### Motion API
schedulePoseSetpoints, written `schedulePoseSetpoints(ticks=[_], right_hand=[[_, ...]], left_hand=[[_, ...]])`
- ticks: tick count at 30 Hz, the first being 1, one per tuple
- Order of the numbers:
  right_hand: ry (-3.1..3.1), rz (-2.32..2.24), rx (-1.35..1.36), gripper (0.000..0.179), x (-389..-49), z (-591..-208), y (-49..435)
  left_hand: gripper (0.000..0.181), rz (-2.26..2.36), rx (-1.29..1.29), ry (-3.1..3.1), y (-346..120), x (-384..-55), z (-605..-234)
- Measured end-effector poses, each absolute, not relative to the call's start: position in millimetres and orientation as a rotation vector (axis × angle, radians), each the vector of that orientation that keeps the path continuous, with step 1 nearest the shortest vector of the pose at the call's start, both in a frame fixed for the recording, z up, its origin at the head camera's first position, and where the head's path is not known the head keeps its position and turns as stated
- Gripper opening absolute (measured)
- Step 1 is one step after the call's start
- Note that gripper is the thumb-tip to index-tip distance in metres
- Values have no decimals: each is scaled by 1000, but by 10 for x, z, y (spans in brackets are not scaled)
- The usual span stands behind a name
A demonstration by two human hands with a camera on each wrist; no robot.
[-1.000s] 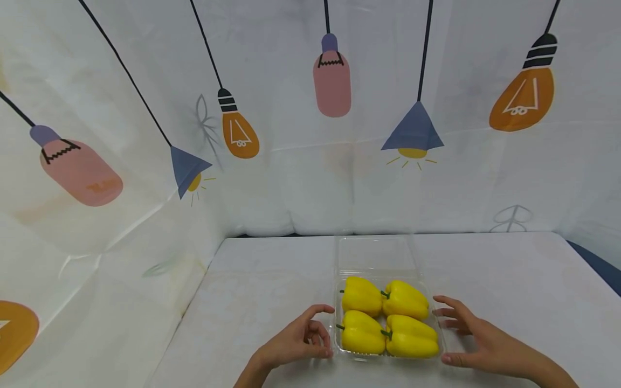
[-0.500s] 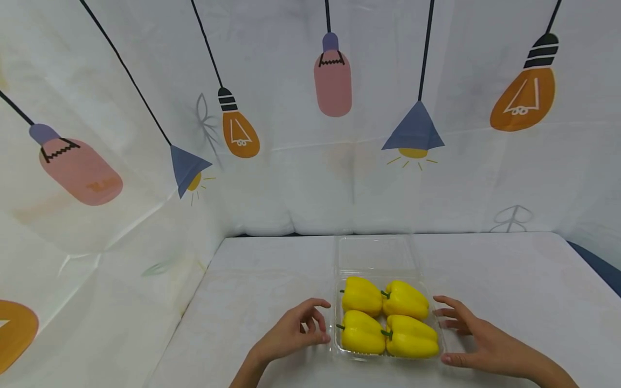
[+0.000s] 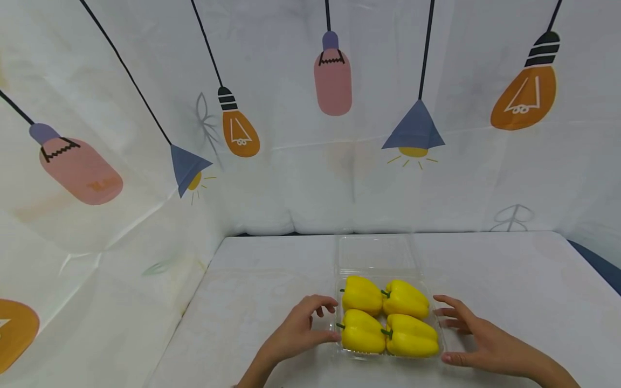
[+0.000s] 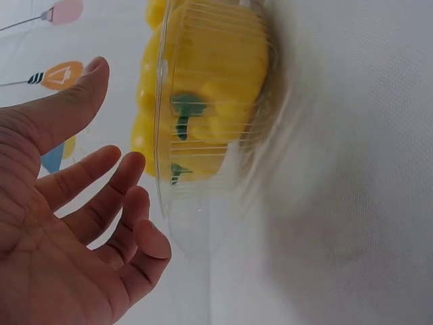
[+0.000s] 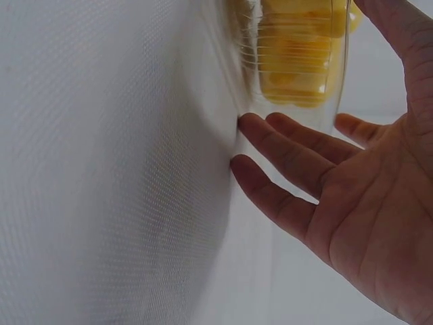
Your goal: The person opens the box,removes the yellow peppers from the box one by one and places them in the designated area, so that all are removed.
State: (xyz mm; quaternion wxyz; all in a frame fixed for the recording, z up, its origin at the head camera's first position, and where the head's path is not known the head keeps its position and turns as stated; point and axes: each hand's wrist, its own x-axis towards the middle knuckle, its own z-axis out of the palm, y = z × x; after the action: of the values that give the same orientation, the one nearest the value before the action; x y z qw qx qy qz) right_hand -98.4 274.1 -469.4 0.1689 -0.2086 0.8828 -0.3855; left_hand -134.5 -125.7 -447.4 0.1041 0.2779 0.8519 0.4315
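Yellow bell peppers (image 3: 364, 331) with green stems, several of them, lie in two rows inside a clear plastic clamshell container (image 3: 361, 356). Its transparent lid (image 3: 375, 253) is folded back, away from me. At the container's left side is my left hand (image 3: 298, 328), its thumb and loosely bent fingers apart with nothing between them. The left wrist view has this hand (image 4: 74, 223) beside the ribbed wall and rim. On the opposite side my right hand (image 3: 477, 342) spreads thumb and fingers close to the wall, holding nothing. Its lower fingertips (image 5: 250, 123) are down at the tabletop in the right wrist view.
The container stands on a white-covered table (image 3: 271, 269). Behind and to the left hangs a white cloth (image 3: 301, 178) printed with lamps and bulbs. Dark blue material (image 3: 597, 264) shows past the table's right edge.
My left hand first drew back slightly from the container, then came in again with thumb and fingers spread wider. The right hand, container and peppers have stayed in place.
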Motion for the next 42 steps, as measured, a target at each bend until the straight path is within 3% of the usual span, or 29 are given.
schedulePoseSetpoints(ticks=[42], right_hand=[[2535,-1048,-534,90,-968,-4682,2727]], left_hand=[[62,754,1120,2705,-1018,-1365,-4454]])
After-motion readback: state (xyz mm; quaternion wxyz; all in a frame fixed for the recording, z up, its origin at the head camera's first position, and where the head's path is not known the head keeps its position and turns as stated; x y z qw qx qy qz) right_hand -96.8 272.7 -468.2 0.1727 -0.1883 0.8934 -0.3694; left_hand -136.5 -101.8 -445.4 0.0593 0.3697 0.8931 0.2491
